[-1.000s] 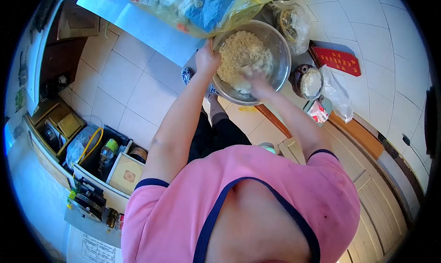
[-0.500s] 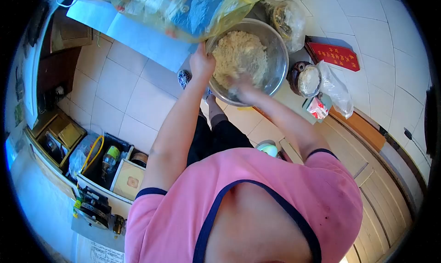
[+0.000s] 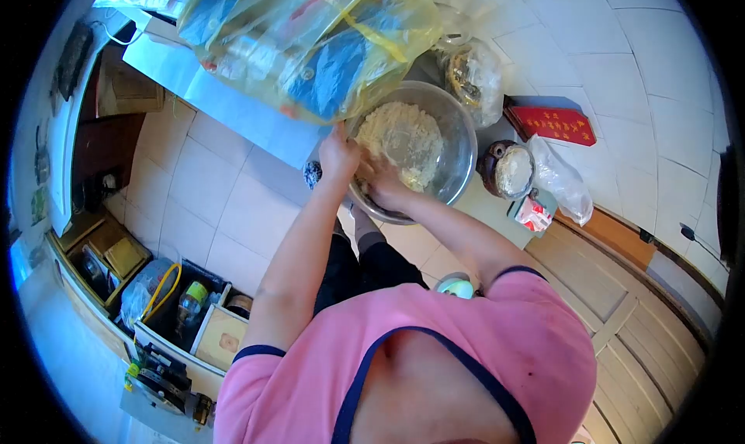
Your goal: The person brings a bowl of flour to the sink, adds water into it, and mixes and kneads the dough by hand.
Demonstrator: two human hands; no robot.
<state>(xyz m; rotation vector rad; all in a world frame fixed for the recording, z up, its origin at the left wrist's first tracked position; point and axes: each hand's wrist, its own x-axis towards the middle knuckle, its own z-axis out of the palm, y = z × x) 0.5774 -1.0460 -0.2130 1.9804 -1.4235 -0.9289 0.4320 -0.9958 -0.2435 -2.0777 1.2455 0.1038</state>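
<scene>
A large metal bowl holds a pale, crumbly floury dough, with loose flour toward its lower right. My left hand is closed on the bowl's left rim. Inside the bowl, my right hand presses its curled fingers into the near-left side of the dough; the fingertips are partly hidden. A yellow translucent plastic bag with blue and white items in it hangs over the bowl's far left edge, close above my left hand.
Right of the bowl stand a dark pot with a white powdery top, a clear plastic bag and a red-and-white packet. Behind them lies a red card. An open drawer with bottles is at lower left.
My right hand has moved left through the dough, closer to my left hand. The bowl and yellow bag appear lower as the view shifts. My left hand stays on the rim.
</scene>
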